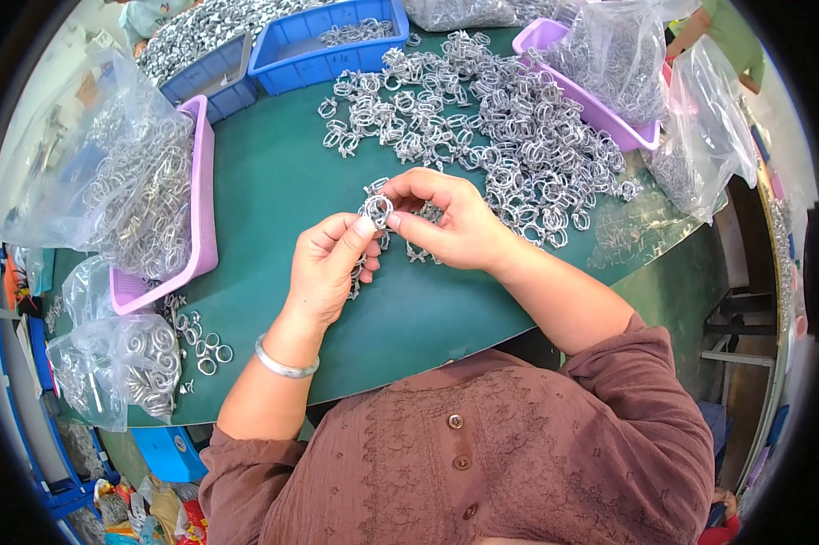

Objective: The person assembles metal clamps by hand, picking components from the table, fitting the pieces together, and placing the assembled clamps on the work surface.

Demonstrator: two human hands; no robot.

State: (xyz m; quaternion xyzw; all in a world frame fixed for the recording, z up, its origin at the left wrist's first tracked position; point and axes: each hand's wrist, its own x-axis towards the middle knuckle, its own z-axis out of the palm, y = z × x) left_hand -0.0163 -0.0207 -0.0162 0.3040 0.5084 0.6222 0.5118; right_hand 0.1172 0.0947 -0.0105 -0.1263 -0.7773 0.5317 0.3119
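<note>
- Left hand [330, 262], raised above the table's near half, pinches a silvery ring [377, 212] between thumb and fingers.
- Right hand [441, 221], bent inward, closes its thumb and forefinger on the same ring.
- Green tabletop [268, 195] bears a heap of metal pieces [536, 118] beyond the hands, between lilac trays [208, 195].
- Blue bins [327, 64] stand along the far side.

Green tabletop [264, 191], centre. Blue plastic bin [332, 65], top centre; darker blue bin [217, 95] just beside it, upper left. Lilac tray [202, 191], left; second lilac tray [600, 113], upper right. Clear plastic bag [91, 372] with silver spiral pieces [150, 359], lower left. Blue plastic container [168, 454], bottom left. Co-worker in green [734, 41], upper right edge.
</note>
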